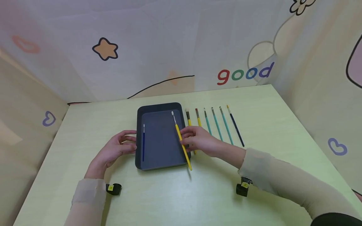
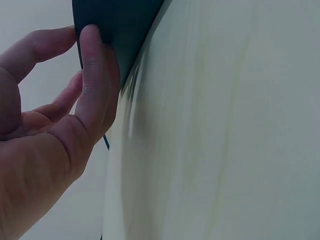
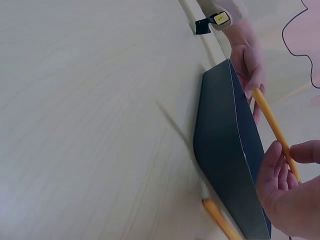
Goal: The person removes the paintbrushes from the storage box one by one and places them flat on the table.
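In the head view my right hand pinches a yellow-handled paintbrush between thumb and fingers. The brush slants over the right side of a dark grey tray, pale bristles up and away, handle end past the near rim. In the right wrist view, the yellow handle crosses above the tray wall. My left hand touches the tray's left side with its fingertips, as the left wrist view also shows at the dark wall. Inside the tray, near its left wall, lies a thin dark-blue paintbrush.
Right of the tray several brushes lie in a row: a pale-tipped yellow one, a red-tipped yellow one, teal ones and a dark-blue one. My right forearm passes over their near side. A printed cloth hangs behind the table.
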The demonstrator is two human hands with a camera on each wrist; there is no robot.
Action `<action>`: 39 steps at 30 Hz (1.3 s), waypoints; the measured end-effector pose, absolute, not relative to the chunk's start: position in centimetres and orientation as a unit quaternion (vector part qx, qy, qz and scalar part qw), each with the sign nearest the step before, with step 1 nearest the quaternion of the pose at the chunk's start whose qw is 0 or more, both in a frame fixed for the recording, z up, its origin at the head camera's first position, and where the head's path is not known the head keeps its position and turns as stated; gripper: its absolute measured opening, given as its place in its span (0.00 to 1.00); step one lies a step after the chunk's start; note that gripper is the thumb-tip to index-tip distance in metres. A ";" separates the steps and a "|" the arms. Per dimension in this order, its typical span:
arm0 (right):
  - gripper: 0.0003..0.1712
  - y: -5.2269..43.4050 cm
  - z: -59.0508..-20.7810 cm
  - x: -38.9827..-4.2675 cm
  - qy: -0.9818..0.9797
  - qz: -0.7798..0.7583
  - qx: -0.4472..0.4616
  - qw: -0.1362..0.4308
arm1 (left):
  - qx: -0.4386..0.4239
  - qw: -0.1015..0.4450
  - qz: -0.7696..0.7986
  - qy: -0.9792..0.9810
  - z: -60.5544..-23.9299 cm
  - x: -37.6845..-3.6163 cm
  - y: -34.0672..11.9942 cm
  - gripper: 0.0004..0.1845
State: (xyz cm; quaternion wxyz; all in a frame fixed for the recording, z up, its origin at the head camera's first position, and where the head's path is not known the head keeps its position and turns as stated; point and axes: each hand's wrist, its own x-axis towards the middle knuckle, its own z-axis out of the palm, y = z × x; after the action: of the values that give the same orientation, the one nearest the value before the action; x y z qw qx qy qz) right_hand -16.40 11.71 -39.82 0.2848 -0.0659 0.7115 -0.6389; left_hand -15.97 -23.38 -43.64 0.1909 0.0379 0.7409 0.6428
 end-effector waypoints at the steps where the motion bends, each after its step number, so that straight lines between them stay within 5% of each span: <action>1: 0.25 12.1 -39.8 -16.4 0.714 -0.638 -0.064 0.283 | 0.038 0.191 0.643 0.741 -43.6 -16.0 -23.4 0.35; 39: 0.33 25.8 -40.2 -20.7 0.755 -0.606 0.031 0.247 | 0.033 0.196 0.641 0.742 -43.6 -16.0 -23.6 0.35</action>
State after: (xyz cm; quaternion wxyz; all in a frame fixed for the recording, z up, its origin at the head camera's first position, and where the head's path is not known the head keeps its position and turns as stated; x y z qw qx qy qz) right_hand -20.72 25.83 -40.24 0.2475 0.0306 0.7553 -0.6061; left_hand -16.03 -23.62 -43.56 0.1961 0.0329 0.7416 0.6407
